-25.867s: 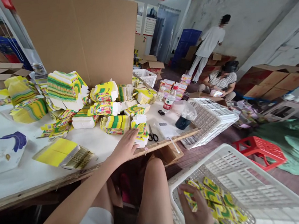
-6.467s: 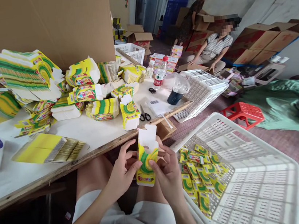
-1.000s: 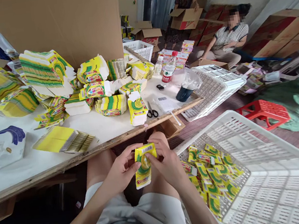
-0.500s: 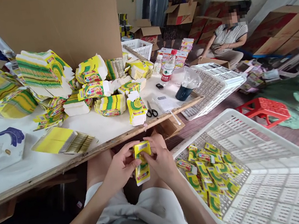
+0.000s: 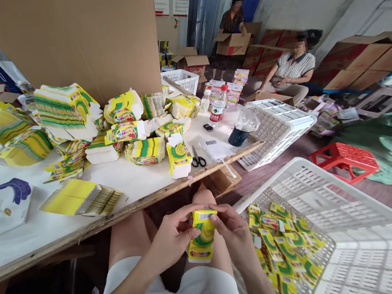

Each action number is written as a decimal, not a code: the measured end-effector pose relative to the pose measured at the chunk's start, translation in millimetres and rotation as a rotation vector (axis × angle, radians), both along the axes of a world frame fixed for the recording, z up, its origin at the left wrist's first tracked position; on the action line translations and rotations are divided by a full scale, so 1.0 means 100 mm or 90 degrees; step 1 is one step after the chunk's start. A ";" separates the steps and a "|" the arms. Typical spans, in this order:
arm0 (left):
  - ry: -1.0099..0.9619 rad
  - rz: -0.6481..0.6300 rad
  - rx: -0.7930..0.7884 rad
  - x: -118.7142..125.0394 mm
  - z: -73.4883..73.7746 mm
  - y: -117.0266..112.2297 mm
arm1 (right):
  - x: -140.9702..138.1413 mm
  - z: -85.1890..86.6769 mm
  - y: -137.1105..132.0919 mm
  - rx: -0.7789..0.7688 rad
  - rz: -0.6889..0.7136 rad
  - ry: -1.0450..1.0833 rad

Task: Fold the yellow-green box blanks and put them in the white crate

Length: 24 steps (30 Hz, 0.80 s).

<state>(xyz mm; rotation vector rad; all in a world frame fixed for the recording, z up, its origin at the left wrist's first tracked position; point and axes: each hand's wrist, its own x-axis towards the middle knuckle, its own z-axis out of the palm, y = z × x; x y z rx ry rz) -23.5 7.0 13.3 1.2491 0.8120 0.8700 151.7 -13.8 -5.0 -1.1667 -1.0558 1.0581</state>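
Over my lap I hold a small yellow and green carton with its top flap folded down. My left hand grips its left side, fingers curled round it. My right hand pinches its top right corner. Just right of my knees stands a white plastic crate holding several finished cartons. On the white table in front, a short stack of flat cartons stands near the edge.
Piles of flat yellow-green cartons cover the table before a tall cardboard sheet. Scissors, a bottle and a dark cup lie at the table's right end. A red stool and two people among boxes are beyond.
The carton and both hands have dropped lower and slightly right over my lap. Its top flap is now closed down, and the view has tilted a little.
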 end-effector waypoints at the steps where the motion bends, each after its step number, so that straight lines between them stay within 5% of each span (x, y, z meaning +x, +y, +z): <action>1: 0.000 -0.018 0.013 0.03 0.01 0.02 | 0.04 0.02 -0.02 0.000 -0.001 0.005; 7: 0.006 -0.087 0.042 0.09 0.07 0.11 | 0.16 0.19 -0.04 -0.010 0.010 0.006; 20: -0.006 -0.072 -0.001 0.12 -0.10 0.03 | 0.11 0.08 -0.02 -0.002 -0.017 -0.053; 24: 0.087 -0.068 0.134 0.16 -0.04 0.12 | 0.35 0.10 -0.09 -0.023 -0.049 -0.104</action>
